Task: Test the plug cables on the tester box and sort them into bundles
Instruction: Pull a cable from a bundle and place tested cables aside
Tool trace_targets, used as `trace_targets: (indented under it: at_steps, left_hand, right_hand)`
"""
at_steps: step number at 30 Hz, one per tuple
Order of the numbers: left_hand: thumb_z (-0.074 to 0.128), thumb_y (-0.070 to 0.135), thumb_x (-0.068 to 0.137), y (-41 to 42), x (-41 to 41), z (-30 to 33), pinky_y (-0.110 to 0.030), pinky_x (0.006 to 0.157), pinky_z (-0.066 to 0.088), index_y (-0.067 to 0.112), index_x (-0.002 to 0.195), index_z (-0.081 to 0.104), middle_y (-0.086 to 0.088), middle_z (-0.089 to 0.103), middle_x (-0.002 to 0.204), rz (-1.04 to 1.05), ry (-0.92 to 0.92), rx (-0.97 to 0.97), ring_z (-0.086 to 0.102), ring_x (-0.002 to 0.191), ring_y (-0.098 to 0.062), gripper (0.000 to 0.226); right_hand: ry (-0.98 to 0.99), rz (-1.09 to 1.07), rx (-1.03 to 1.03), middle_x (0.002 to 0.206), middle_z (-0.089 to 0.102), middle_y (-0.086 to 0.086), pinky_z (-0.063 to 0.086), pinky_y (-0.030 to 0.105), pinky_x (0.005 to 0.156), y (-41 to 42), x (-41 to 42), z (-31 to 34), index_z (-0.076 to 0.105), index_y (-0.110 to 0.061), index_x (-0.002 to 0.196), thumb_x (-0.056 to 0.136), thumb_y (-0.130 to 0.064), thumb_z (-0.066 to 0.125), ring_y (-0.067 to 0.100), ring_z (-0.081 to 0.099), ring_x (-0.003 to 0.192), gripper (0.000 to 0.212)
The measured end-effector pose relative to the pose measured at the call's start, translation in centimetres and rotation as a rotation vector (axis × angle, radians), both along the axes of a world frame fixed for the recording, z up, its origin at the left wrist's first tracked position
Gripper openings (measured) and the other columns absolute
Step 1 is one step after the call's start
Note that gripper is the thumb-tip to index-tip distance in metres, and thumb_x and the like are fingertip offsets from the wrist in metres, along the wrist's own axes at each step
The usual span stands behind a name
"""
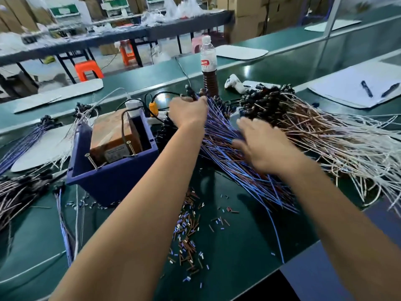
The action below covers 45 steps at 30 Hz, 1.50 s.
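The plug cables point(219, 135) lie in a big fan-shaped heap on the green table point(238, 246), just right of the blue tester box point(112, 170). They are thin blue and brown wires with black plugs at the far end. The left hand point(188, 111) grips a bunch of plugs at the top of the heap. The right hand point(260, 146) rests on the wires with fingers spread, a little blurred.

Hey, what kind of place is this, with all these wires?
Probably a small factory's cable assembly bench: heaps of plug cables on a long green bench, a blue tester box, stacked cardboard boxes behind.
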<state>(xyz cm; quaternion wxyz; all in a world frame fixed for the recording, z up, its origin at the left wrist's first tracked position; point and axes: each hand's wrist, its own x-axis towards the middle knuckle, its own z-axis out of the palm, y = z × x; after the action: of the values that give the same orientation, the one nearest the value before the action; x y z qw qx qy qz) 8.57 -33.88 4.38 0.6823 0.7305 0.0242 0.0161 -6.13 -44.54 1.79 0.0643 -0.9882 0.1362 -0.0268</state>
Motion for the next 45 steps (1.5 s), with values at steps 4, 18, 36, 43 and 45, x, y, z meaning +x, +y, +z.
trace_targets:
  at_steps: [4, 18, 36, 43, 45]
  left_hand:
    - [0.061, 0.001, 0.084, 0.5, -1.3, -1.1, -0.037, 0.073, 0.062, 0.000, 0.087, 0.072, -0.013, 0.075, 0.084, 0.000, 0.013, 0.060, 0.072, 0.074, -0.029, 0.011]
    - [0.051, -0.008, 0.086, 24.6, -10.5, 1.0, -0.022, 0.053, 0.052, 0.009, 0.094, 0.079, -0.003, 0.078, 0.079, -1.111, 0.214, 0.945, 0.069, 0.059, -0.014, 0.034]
    - [0.069, 0.014, 0.087, 35.7, -2.5, -3.1, -0.036, 0.077, 0.061, 0.001, 0.080, 0.058, -0.017, 0.075, 0.088, -0.016, 0.167, 1.114, 0.075, 0.084, -0.032, 0.018]
    - [0.063, 0.004, 0.072, 35.8, -1.6, -4.1, -0.028, 0.063, 0.042, 0.006, 0.070, 0.052, -0.014, 0.063, 0.078, 0.035, 0.132, 1.236, 0.059, 0.077, -0.031, 0.012]
    - [0.061, 0.001, 0.065, 35.9, -1.2, -3.6, -0.025, 0.051, 0.043, 0.006, 0.062, 0.058, -0.009, 0.063, 0.053, 0.018, 0.188, 1.171, 0.063, 0.062, -0.027, 0.007]
  right_hand:
    - [0.156, -0.050, 0.058, 0.174, -0.007, -0.004, 0.002, 0.067, 0.123, 0.3, 0.9, -2.7, -0.010, -0.021, 0.164, 0.092, -0.080, 0.033, 0.021, -0.004, 0.160, 0.102]
    - [-0.284, 0.510, 0.164, 0.093, 0.071, 0.005, 0.051, 0.041, 0.071, 17.9, -0.2, -1.1, 0.068, -0.022, 0.096, 0.099, -0.031, 0.053, 0.034, 0.065, 0.087, 0.018]
    - [0.087, 0.449, 0.335, 0.074, 0.033, 0.002, 0.043, 0.037, 0.068, 35.5, 6.1, -3.1, 0.053, -0.016, 0.090, 0.097, -0.010, 0.054, 0.031, 0.047, 0.073, 0.010]
    - [0.161, 0.542, 0.403, 0.071, 0.050, 0.005, 0.038, 0.032, 0.064, 35.1, 6.0, -2.4, 0.043, -0.016, 0.069, 0.096, -0.022, 0.057, 0.034, 0.051, 0.073, 0.031]
    - [0.153, 0.522, 0.426, 0.067, 0.047, 0.005, 0.034, 0.032, 0.056, 35.0, 5.9, -2.2, 0.039, -0.018, 0.065, 0.094, -0.024, 0.057, 0.032, 0.049, 0.067, 0.034]
